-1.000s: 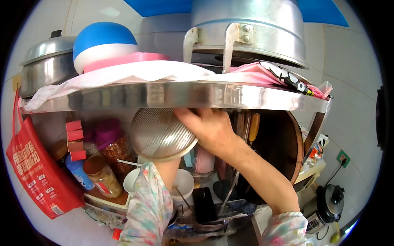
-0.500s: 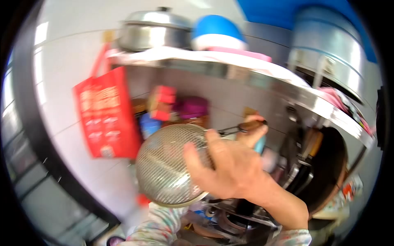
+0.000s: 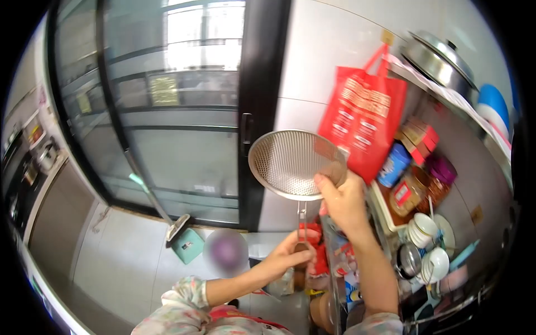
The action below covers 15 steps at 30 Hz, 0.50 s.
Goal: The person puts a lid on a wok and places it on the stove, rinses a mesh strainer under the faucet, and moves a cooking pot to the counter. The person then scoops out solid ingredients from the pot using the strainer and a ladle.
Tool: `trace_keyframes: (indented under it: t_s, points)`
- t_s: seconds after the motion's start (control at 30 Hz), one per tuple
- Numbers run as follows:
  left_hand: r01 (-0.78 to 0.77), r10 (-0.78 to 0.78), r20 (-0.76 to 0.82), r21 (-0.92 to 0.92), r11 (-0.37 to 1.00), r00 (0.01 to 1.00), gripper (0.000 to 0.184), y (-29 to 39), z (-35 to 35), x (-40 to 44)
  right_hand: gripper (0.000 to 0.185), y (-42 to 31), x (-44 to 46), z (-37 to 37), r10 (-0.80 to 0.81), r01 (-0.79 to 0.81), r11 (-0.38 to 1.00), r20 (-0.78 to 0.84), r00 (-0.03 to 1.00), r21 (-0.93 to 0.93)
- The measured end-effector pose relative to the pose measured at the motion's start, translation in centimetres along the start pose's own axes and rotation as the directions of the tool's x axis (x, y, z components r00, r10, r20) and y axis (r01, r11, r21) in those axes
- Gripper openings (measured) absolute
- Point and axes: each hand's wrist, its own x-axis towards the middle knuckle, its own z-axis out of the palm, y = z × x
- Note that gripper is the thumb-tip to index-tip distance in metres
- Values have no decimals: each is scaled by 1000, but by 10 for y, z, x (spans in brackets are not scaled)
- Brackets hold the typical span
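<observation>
A metal mesh strainer (image 3: 285, 162) is held up in front of me, its hollow side facing me and its handle pointing down. My left hand (image 3: 287, 258) is closed around the handle below the bowl. On the right side of the bowl, my right hand (image 3: 347, 202) grips the rim, with the thumb in front and the fingers partly hidden behind the mesh. Close behind the right hand hangs a red bag (image 3: 363, 111) with pale print.
At right, a shelf rack carries a lidded pot (image 3: 438, 61), jars (image 3: 410, 191) and white bowls (image 3: 425, 224). A sliding glass door (image 3: 178, 162) stands ahead. On the floor are a broom (image 3: 148, 187), a green dustpan (image 3: 187, 245) and a blurred purple round thing (image 3: 226, 249).
My view has swung left from the shelves toward the door. The strainer has turned from its rounded underside to its hollow side, handle now downward. My left hand has come into sight on the handle.
</observation>
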Motion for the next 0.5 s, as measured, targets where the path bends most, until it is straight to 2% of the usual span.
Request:
trace_keyframes:
  t_s: [0.07,0.1,0.17,0.23,0.27,0.33,0.4,0.47,0.5]
  points:
    - [-119,97,-182,-115,986,979,55,28,-21,-41,17,19,8,49,133,-147,984,144,981,96]
    - [-158,128,-286,-83,984,950,55,46,-30,-57,18,28,10,80,139,-162,979,178,974,122]
    - [-294,261,-397,-24,956,880,52,72,-57,-85,21,37,9,146,147,-196,967,270,952,162]
    - [-371,325,-535,24,928,780,45,101,-91,-120,20,29,5,215,97,-162,977,395,914,136]
    - [-441,369,-614,38,897,697,35,117,-106,-137,20,29,4,251,53,-124,984,462,885,125]
    - [-504,429,-698,112,856,573,23,143,-147,-184,21,15,-3,326,51,-171,971,554,831,168]
    - [-531,428,-819,184,827,383,17,174,-180,-240,20,10,-5,410,60,-226,958,648,759,176]
    - [-559,423,-895,280,780,141,17,213,-192,-293,15,-19,-18,487,-20,-129,978,693,721,162]
    - [-560,408,-911,304,770,66,17,227,-196,-321,16,-21,-26,529,-141,-65,961,679,721,269]
